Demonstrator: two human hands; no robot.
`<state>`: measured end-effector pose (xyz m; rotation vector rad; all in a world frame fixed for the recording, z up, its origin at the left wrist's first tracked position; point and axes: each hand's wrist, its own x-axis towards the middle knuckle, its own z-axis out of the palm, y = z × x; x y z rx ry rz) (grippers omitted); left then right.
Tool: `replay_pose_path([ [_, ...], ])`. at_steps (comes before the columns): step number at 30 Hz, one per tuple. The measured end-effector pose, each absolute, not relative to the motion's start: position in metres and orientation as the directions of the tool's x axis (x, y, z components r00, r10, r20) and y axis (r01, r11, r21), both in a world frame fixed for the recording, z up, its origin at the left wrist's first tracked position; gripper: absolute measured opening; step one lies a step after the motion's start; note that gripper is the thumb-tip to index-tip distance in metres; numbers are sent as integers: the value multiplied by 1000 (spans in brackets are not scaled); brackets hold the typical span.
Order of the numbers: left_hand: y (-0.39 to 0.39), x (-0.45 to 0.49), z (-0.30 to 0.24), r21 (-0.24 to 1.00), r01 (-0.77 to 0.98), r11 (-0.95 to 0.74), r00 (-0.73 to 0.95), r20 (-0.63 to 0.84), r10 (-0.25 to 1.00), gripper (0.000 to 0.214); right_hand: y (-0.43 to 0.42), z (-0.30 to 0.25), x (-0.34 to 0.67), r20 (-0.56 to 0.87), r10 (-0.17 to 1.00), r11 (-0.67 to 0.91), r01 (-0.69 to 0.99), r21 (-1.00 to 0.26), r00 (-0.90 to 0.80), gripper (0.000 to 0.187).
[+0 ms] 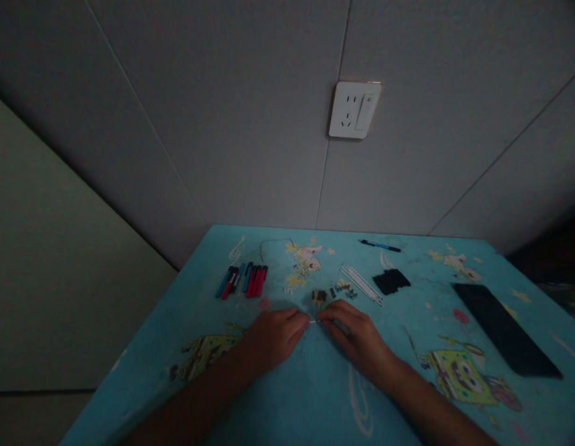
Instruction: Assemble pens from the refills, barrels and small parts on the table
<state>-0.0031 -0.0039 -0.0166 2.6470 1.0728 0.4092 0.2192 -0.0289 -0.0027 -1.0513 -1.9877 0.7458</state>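
Near the middle of the table, my left hand (279,334) is closed in a pinch on a thin white pen refill (312,321). Only a short length of the refill shows between my fingertips. My right hand (357,334) pinches at its other end; whether a further small part sits in those fingers is hidden. Just beyond my hands lie small dark and brass-coloured pen parts (319,297) and a loose group of tiny fittings (346,288). Several more white refills (362,285) lie side by side behind my right hand, beside a cluster of black tubes (391,281).
Red and blue pen barrels (256,281) lie in groups at the left. One blue and black pen (380,246) rests near the back edge. A dark flat rectangular pad (507,329) lies at the right. The cartoon-printed table (315,396) meets a wall with a socket (355,110).
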Motion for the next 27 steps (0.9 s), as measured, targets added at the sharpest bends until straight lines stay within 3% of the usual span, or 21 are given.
replay_pose_path([
  [6, -6, -2, -14, 293, 618, -729, 731, 126, 671, 26, -33, -2, 212, 285, 873, 438, 381, -814, -396, 18],
  [21, -8, -2, -18, 234, 599, -766, 761, 133, 635, 29, -35, -13, 209, 288, 891, 428, 440, -789, -351, 13],
  [27, -8, 0, -19, 307, 609, -731, 733, 133, 667, 25, -38, -21, 201, 243, 932, 342, 430, -835, -269, 11],
])
